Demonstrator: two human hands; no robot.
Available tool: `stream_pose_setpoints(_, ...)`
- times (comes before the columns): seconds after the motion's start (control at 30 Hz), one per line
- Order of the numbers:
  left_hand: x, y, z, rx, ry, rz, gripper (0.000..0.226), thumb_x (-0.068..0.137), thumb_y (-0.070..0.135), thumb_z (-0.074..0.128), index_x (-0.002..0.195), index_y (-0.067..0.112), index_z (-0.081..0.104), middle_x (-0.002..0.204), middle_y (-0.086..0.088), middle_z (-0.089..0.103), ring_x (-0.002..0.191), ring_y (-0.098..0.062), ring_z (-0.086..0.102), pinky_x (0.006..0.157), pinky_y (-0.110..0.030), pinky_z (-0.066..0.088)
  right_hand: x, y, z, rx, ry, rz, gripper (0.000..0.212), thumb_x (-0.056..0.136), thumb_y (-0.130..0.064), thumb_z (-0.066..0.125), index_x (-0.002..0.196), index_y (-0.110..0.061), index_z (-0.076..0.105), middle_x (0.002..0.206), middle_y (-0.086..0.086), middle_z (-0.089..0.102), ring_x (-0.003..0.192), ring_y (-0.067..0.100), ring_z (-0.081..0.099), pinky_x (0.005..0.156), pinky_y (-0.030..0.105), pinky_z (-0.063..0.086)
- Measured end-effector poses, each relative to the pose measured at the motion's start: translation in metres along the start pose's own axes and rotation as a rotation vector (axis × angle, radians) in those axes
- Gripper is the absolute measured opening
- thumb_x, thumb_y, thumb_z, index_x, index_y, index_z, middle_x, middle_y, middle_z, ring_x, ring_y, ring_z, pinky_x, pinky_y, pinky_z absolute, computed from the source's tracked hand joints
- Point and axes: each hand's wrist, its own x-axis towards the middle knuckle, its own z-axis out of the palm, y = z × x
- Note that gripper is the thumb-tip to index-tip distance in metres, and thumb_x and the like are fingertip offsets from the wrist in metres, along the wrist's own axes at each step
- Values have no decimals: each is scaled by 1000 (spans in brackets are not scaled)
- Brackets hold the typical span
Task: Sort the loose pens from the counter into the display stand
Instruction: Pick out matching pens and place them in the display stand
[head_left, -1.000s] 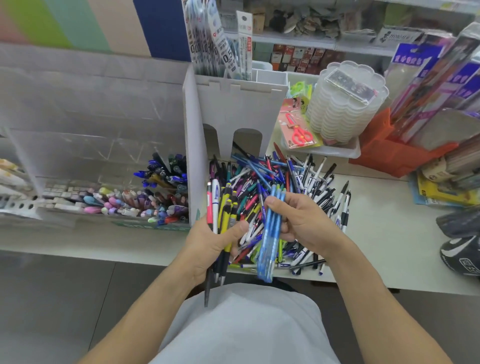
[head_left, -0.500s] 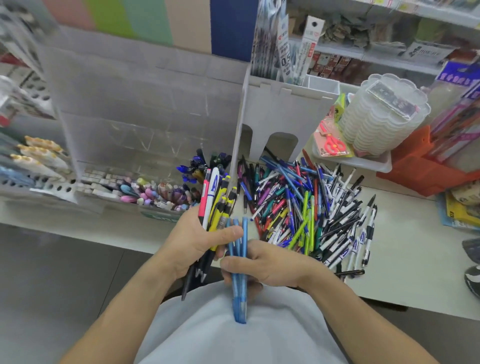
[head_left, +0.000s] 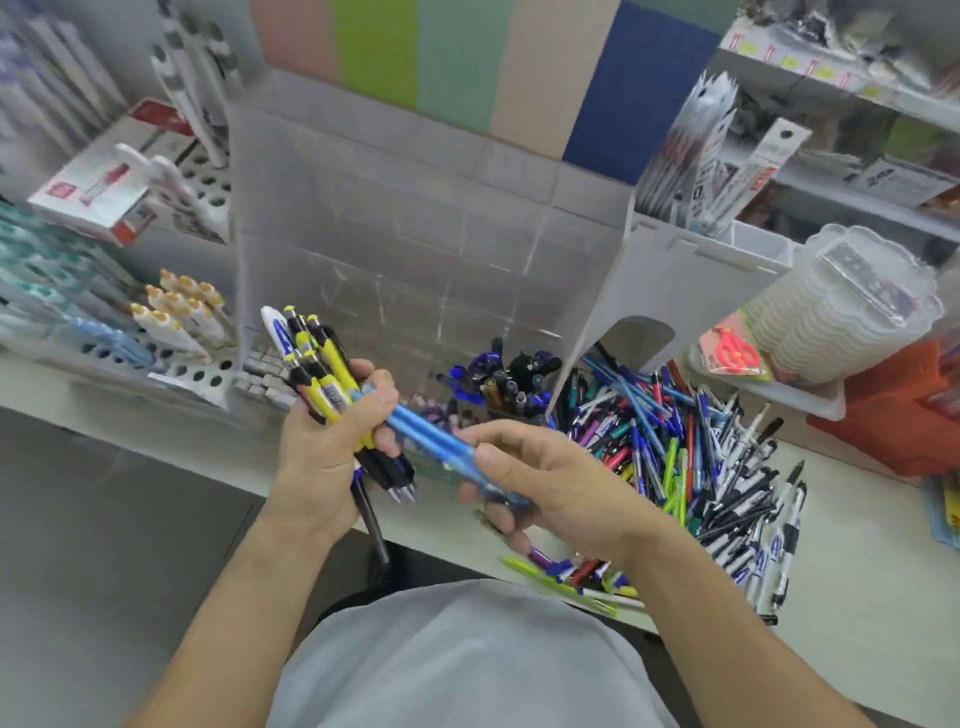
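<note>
My left hand (head_left: 327, 447) grips a bundle of yellow-and-black pens (head_left: 322, 374) with a white pen among them, tips pointing down. My right hand (head_left: 540, 478) holds several blue pens (head_left: 431, 441) almost level, their far ends reaching between my left hand's fingers. A big heap of loose pens (head_left: 691, 467) lies on the white counter (head_left: 857, 571) to the right. The clear acrylic display stand (head_left: 415, 260) rises behind my hands, with dark blue pens (head_left: 498, 379) in its lower right compartment.
A white perforated rack (head_left: 182, 364) with gold-capped pens stands at the left. A white stand (head_left: 675, 291) with packaged refills, a stack of clear plastic trays (head_left: 841, 312), packed red scissors (head_left: 732, 353) and an orange box (head_left: 893, 415) sit at the right.
The view swung left. My right hand turned the blue pens from upright to nearly level and brought their ends into my left hand. My left hand rose with its bundle.
</note>
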Motion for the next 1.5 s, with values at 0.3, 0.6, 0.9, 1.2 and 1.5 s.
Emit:
stream_pose_setpoints(0.3,11,24,-21,-106,253,122,20,93,-3,57,90,17,56,74,4,57,42,-5,47,45,-19,49,63,-12,59,325,457,-110,24,102,-20,59,111,2,61,79,11,71,70,20,68,72,28,58)
stream_pose_setpoints(0.6,22,31,-65,167,357,22,8,88,16,72,84,12,67,58,-2,57,52,-15,54,52,-24,50,86,-43,44,-725,726,-509,7,98,-19,66,98,-24,61,98,-4,62,84,16,66,72,33,57)
stream_pose_setpoints(0.9,20,39,-70,128,107,-158,11,90,10,64,96,2,60,68,-8,59,58,-20,57,59,-31,54,160,-39,62,-1240,405,-260,23,103,-23,56,122,-10,59,119,10,56,99,32,61,85,35,47)
stream_pose_setpoints(1.2,1,32,-51,42,-24,-287,28,84,30,63,97,5,63,76,-9,61,64,-24,58,61,-34,54,84,-30,69,-944,652,-563,34,93,-16,69,126,-19,60,104,-5,61,79,8,57,71,22,48)
stream_pose_setpoints(1.5,-12,7,-12,273,-205,-377,57,82,55,52,90,-2,56,63,-15,57,47,-25,55,45,-30,48,62,-30,34,-510,284,-210,76,74,-62,70,142,-38,47,108,-8,62,61,13,58,61,29,53)
